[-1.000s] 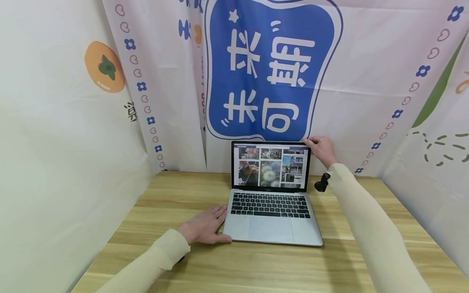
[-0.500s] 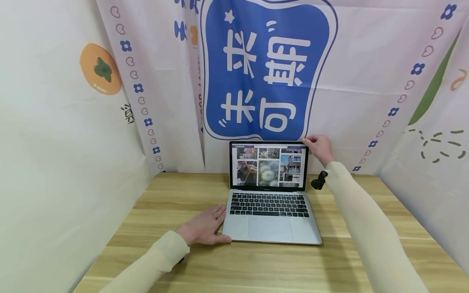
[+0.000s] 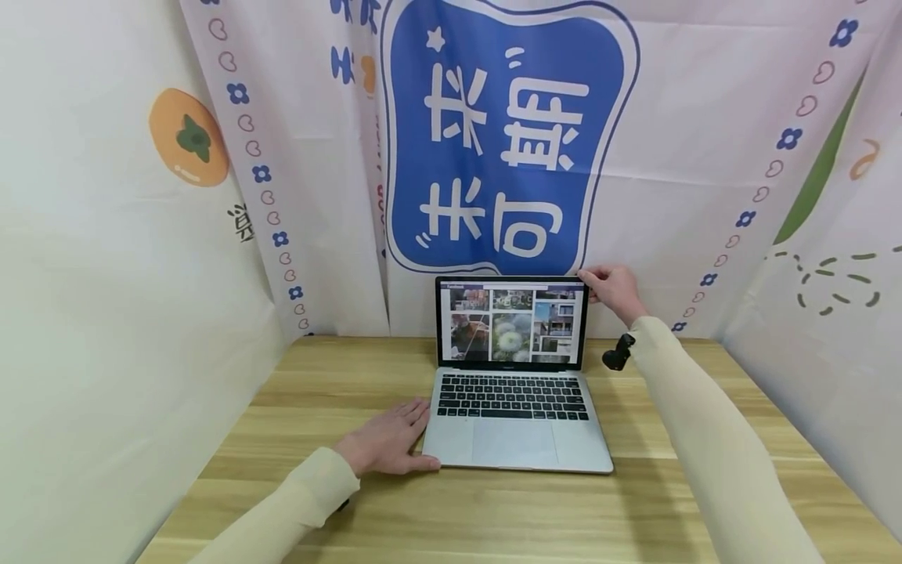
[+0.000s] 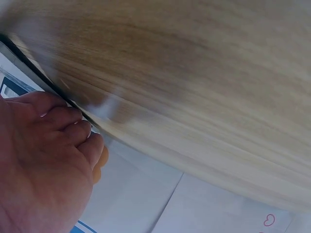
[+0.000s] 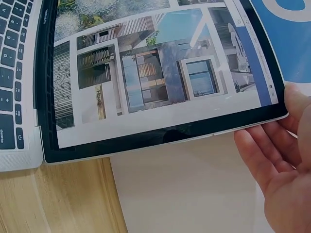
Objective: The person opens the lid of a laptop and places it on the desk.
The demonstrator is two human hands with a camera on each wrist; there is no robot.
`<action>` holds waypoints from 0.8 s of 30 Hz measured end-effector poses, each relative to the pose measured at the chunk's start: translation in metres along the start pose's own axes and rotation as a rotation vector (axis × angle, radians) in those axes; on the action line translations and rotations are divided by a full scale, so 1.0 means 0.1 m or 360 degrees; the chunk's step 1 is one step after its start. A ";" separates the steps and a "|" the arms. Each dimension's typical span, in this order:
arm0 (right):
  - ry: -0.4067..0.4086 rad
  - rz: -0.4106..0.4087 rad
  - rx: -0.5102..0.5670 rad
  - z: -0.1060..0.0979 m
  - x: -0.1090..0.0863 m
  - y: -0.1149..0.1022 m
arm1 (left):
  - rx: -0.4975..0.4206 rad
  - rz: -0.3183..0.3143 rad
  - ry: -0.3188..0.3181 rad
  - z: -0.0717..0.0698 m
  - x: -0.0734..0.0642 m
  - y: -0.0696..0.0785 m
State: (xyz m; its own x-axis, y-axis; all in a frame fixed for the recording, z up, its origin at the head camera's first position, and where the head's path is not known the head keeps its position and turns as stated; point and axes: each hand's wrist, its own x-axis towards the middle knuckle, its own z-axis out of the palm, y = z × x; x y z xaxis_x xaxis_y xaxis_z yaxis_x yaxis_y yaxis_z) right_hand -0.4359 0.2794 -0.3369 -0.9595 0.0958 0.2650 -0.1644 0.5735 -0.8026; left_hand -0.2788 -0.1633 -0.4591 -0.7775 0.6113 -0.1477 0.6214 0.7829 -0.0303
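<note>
A silver laptop stands unfolded on the wooden table, its black-framed screen lit with a page of photos. My left hand lies flat on the table against the laptop's left side, fingers extended and thumb along the front corner. The left wrist view shows the palm of this hand with its fingers right at the laptop's edge. At the screen's upper right corner, my right hand pinches the lid between thumb and fingers. In the right wrist view, the thumb is at the top edge and the fingers come round the side.
The wooden table backs onto a printed cloth hanging right behind the laptop screen. More pale cloth walls off the left side, and another sheet the right. A small black device sits at the right cuff.
The whole head view has shifted slightly, so the scene sits a little further left and lower. Both hands keep their places on the laptop.
</note>
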 end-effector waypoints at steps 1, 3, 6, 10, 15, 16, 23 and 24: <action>-0.0015 -0.0019 0.0005 -0.01 0.00 0.01 | -0.0002 -0.0004 0.0002 0.00 0.00 0.00; -0.0027 -0.0040 0.0027 -0.02 -0.01 0.02 | -0.0006 -0.0010 0.0004 0.00 0.00 0.00; -0.0055 -0.0049 0.0045 -0.04 -0.01 0.02 | -0.0003 -0.0015 0.0003 0.00 0.00 -0.01; -0.0092 -0.0039 0.0034 -0.06 -0.03 0.02 | 0.0005 -0.0020 -0.0005 0.01 0.00 -0.01; -0.0110 -0.0038 -0.0012 -0.07 -0.06 0.00 | 0.0005 -0.0025 -0.0009 0.03 0.00 -0.01; -0.0111 -0.0039 -0.0017 -0.07 -0.07 -0.01 | 0.0006 -0.0024 -0.0007 0.03 0.01 -0.01; -0.0136 -0.0056 0.0025 -0.09 -0.08 0.00 | -0.0002 -0.0021 0.0003 0.05 0.02 -0.02; -0.0137 -0.0059 0.0028 -0.10 -0.07 0.00 | -0.0003 -0.0021 0.0006 0.05 0.02 -0.02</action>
State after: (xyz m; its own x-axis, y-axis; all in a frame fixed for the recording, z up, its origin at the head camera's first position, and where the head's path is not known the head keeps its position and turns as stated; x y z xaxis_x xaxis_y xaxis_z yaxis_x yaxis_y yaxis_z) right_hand -0.4265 0.2865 -0.3335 -0.9686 0.0041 0.2485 -0.2036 0.5608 -0.8026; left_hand -0.2809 -0.1646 -0.4639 -0.7859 0.6014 -0.1434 0.6109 0.7911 -0.0300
